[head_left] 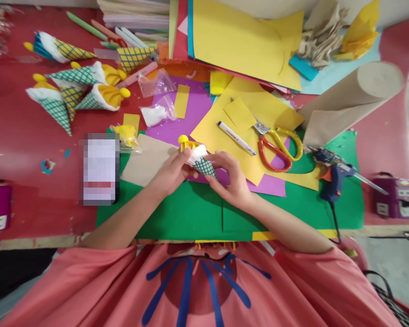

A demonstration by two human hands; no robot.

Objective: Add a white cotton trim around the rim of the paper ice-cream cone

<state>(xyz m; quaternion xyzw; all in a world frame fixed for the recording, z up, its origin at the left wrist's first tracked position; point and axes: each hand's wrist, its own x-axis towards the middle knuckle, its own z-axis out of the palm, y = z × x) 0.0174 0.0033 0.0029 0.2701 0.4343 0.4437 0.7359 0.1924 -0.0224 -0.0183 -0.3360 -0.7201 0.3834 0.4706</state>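
A small paper ice cream cone (204, 166), yellow-green with dark grid lines, is held in front of me over the green sheet. White trim rings its top, and a yellow frill with a yellow ball sticks out toward the upper left. My left hand (177, 169) grips the cone by its top end, thumb on the frill. Curled around the pointed end is my right hand (230, 175), its index finger on the white trim and its thumb close to the tip. Beyond the hands lie a marker (236, 138) and red-and-yellow-handled scissors (276, 150) on yellow paper (207, 122).
Several finished cones (85, 86) lie at the left. A glue gun (336, 177) rests at right on the green sheet (177, 218), its cord over the table edge. A brown paper roll (351, 100) stands behind it. A phone (100, 168) lies left of my arm.
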